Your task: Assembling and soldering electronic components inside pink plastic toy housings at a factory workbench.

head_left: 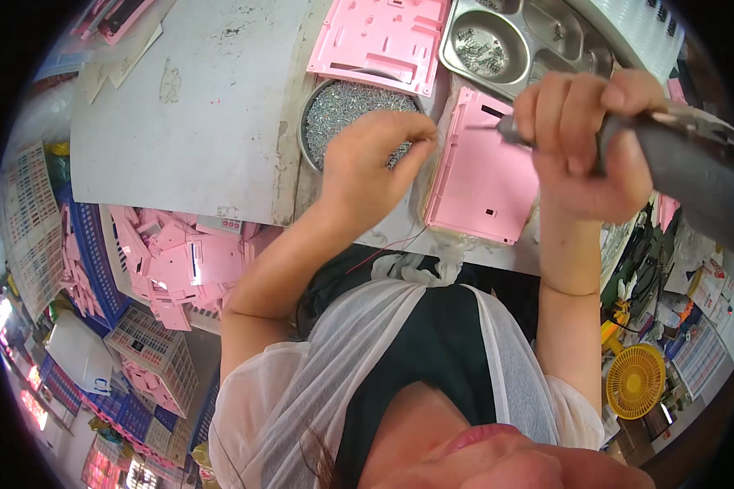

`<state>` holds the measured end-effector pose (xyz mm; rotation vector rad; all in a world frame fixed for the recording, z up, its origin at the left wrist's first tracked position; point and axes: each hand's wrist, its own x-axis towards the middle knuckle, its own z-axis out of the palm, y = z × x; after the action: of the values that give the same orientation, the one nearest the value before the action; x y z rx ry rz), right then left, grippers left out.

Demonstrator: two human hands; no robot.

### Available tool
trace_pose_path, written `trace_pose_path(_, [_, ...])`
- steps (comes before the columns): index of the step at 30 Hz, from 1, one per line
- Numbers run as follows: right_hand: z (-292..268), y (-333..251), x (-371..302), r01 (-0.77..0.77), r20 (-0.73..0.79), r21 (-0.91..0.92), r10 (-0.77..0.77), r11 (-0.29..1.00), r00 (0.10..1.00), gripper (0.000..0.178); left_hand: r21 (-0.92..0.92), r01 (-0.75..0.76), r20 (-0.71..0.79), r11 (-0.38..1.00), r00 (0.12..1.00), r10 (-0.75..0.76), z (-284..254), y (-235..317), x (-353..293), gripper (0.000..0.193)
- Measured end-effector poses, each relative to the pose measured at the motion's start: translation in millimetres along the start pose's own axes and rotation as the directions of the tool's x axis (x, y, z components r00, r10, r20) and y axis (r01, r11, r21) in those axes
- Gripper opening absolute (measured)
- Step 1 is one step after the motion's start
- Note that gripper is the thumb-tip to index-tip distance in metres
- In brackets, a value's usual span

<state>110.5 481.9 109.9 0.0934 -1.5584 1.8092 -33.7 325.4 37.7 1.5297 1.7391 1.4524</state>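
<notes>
My right hand point(591, 134) is wrapped round a dark grey power screwdriver point(693, 159). Its thin bit point(483, 127) points left, over a pink plastic panel point(489, 183) that lies on the worktable in front of me. Thumb and fingertips pressed together, my left hand point(371, 159) is held between that panel and a round metal bowl point(303, 134) filled with small silvery screws point(342, 106). Whatever the pinch holds is too small to make out. Part of the bowl is hidden behind my left hand. A second pink panel point(375, 49), with slots and raised ribs, overlaps the bowl's far edge.
A metal compartment tray point(452, 41) holding small springs or screws point(477, 53) stands beyond the panel. Left of my arm is a bin piled with pink plastic parts point(192, 261). A yellow fan point(634, 381) stands at the right. The grey tabletop point(187, 106) stretches left.
</notes>
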Motion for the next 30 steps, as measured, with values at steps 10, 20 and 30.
trace_pose_path(10, [28.3, -11.1, -18.1, -0.057, 0.011, 0.015, 0.057, 0.998, 0.998, 0.022, 0.009, -0.237, -0.094, 0.972, 0.967, 0.236, 19.4, 7.9, -7.7, 0.027])
trace_pose_path(20, [20.2, 20.8, -26.9, -0.118, -0.118, -0.156, 0.100, 0.981, 0.988, 0.017, 0.533, -0.092, 0.161, 0.841, 0.987, 0.006, -9.6, -19.5, -8.7, 0.017])
trace_pose_path(30, [18.8, 28.7, -29.9, -0.138, -0.075, -0.260, 0.122, 0.956, 0.990, 0.018, 0.560, -0.189, 0.149, 0.807, 0.981, 0.126, -8.9, -15.8, 3.6, 0.007])
